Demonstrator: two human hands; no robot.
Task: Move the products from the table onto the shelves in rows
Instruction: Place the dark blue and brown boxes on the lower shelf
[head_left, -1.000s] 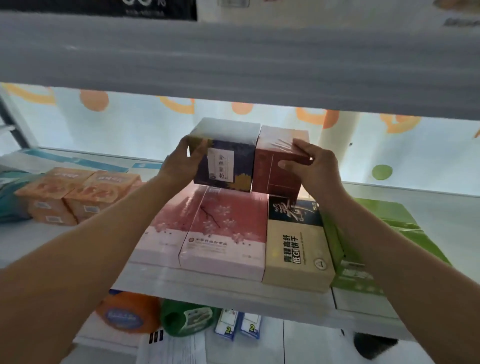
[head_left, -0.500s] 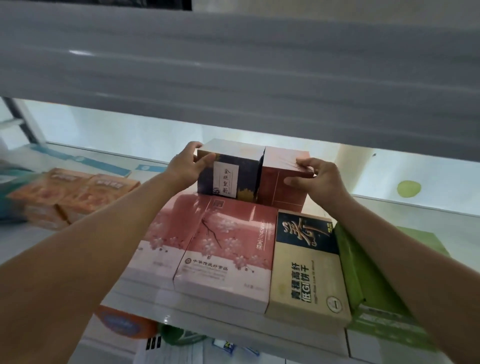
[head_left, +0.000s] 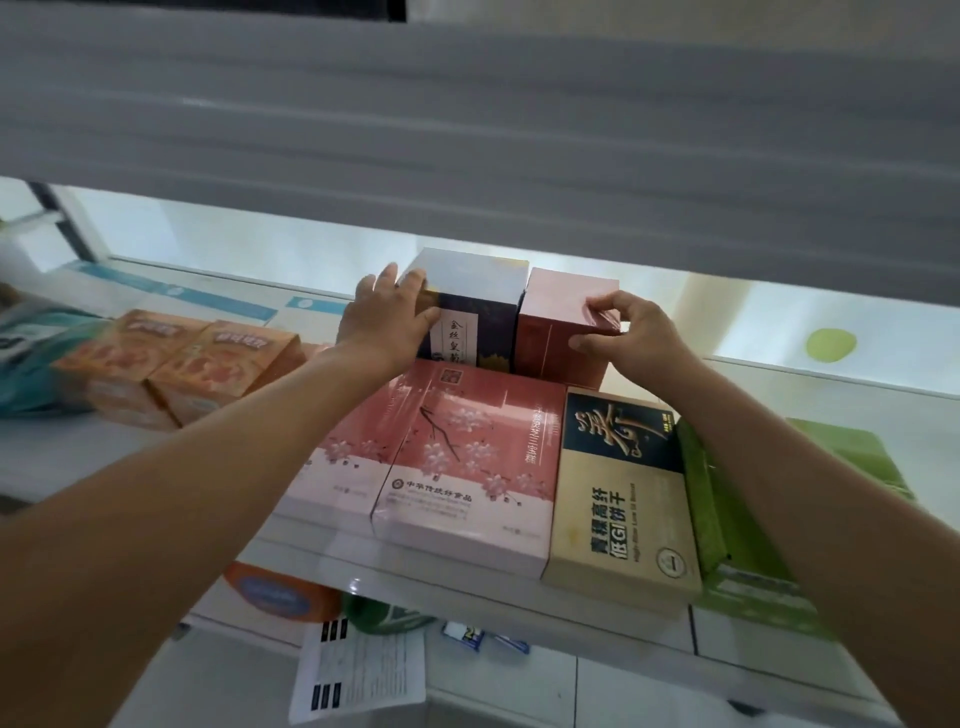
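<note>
Your left hand (head_left: 387, 319) grips the left side of the dark navy cardboard box with a white label strip (head_left: 475, 317), fingers curled over its top corner. Your right hand (head_left: 631, 338) pinches the right edge of the dark red cardboard box (head_left: 561, 327), thumb on the front face and fingertips on top. The two boxes stand upright and touching, behind the flat pink blossom-printed carton (head_left: 467, 457), on the white shelf board (head_left: 467, 587).

This looks like the placing step: both products are on the shelf and you are squaring them into the back row. Next, seat them flush behind the pink carton with their fronts level, then let go without tipping either. The tan-and-black biscuit box (head_left: 621, 499) lies just right of the pink carton; two orange packs (head_left: 171, 364) sit well to its left.
</note>
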